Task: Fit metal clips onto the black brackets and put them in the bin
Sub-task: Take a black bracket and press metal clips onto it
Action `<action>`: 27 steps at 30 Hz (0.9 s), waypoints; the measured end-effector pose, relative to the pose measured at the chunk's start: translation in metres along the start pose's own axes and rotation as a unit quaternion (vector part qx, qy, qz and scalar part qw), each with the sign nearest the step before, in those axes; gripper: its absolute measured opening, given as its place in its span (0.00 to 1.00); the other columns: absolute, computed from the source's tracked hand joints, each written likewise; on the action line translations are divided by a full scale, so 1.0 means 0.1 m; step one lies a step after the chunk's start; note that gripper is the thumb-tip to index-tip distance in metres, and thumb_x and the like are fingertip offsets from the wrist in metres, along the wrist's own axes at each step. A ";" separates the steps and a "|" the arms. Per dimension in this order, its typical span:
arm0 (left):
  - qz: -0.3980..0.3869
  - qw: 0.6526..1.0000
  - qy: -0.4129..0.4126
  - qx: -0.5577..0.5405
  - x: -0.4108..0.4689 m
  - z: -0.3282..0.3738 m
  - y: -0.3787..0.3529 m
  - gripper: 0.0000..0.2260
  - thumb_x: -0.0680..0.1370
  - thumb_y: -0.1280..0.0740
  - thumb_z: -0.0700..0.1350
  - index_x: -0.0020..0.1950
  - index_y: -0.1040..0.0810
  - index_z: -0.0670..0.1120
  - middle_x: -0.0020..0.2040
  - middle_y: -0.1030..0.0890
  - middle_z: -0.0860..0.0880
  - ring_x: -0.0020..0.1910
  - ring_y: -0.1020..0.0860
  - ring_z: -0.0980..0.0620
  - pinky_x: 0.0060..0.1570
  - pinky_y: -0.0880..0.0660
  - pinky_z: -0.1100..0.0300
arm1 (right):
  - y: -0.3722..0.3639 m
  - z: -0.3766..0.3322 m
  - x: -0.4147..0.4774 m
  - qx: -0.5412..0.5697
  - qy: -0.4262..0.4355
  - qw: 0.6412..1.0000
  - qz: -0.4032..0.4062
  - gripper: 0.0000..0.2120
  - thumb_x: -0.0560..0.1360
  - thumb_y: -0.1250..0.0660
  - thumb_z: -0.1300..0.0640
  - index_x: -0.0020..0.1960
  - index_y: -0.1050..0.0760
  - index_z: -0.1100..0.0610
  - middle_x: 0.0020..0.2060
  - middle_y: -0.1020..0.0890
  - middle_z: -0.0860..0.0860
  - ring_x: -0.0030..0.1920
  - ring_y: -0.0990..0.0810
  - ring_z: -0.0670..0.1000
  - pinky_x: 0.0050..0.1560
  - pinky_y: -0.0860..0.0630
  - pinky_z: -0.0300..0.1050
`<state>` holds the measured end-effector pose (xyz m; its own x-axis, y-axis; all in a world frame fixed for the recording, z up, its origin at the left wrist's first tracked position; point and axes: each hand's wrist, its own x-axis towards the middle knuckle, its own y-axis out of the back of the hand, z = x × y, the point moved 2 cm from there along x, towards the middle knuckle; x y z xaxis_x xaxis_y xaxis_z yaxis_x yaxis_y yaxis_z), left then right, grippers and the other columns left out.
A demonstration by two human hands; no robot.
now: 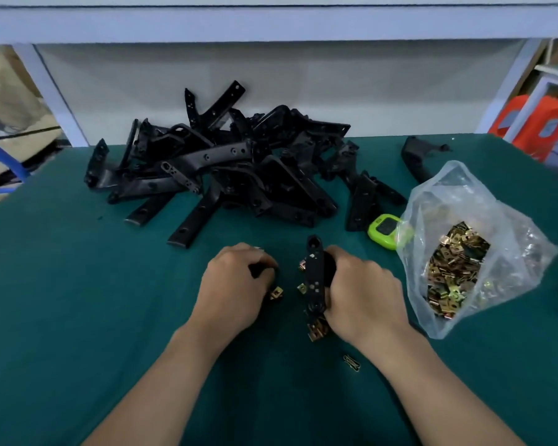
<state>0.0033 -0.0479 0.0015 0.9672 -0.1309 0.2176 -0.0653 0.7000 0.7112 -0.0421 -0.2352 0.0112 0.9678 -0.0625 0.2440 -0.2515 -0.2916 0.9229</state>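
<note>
Black bracket (314, 278) at centre, long axis toward 12 o'clock; brass clips (302, 288) on its 9 o'clock edge. Bracket pile (226, 169) at 12; bagged clips (455, 272) at 3.

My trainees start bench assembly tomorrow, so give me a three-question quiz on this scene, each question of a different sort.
1. True or false: the right hand grips a black bracket.
2. The spare metal clips sit in: A a clear plastic bag; B a cardboard box; C a metal tin.
3. Fill in: the small timer beside the bag is ____ in colour.
Key: 1 true; 2 A; 3 green.
</note>
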 end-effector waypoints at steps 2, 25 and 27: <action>0.021 0.999 -0.029 0.041 -0.04 0.04 0.00 0.05 0.76 0.26 0.43 0.45 0.14 0.55 0.42 0.24 0.63 0.46 0.26 0.58 0.54 0.26 0.56 | -0.01 0.02 0.01 0.001 -0.003 1.000 0.004 0.10 0.72 0.33 0.51 0.52 0.30 0.45 0.33 0.24 0.46 0.33 0.30 0.58 0.35 0.33 0.49; 0.032 0.997 -0.021 -0.070 -0.35 0.19 0.00 0.06 0.79 0.29 0.47 0.46 0.18 0.59 0.44 0.19 0.66 0.49 0.23 0.65 0.45 0.30 0.76 | 0.03 -0.04 -0.07 0.039 0.010 0.999 0.026 0.14 0.71 0.30 0.52 0.55 0.26 0.43 0.36 0.21 0.46 0.38 0.22 0.59 0.37 0.32 0.48; 0.049 0.997 -0.044 -0.036 -0.34 0.18 0.01 0.06 0.81 0.33 0.48 0.46 0.19 0.56 0.39 0.19 0.60 0.44 0.22 0.58 0.44 0.30 0.67 | 0.08 -0.02 -0.06 0.036 0.013 0.999 0.038 0.14 0.71 0.30 0.53 0.55 0.27 0.43 0.35 0.22 0.45 0.35 0.25 0.57 0.36 0.33 0.48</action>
<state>-0.0337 -0.0555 0.0073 0.9317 -0.1173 0.3438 -0.1382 0.7610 0.6339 -0.0501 -0.2347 0.0174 0.9447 -0.0624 0.3218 -0.3224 -0.3551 0.8775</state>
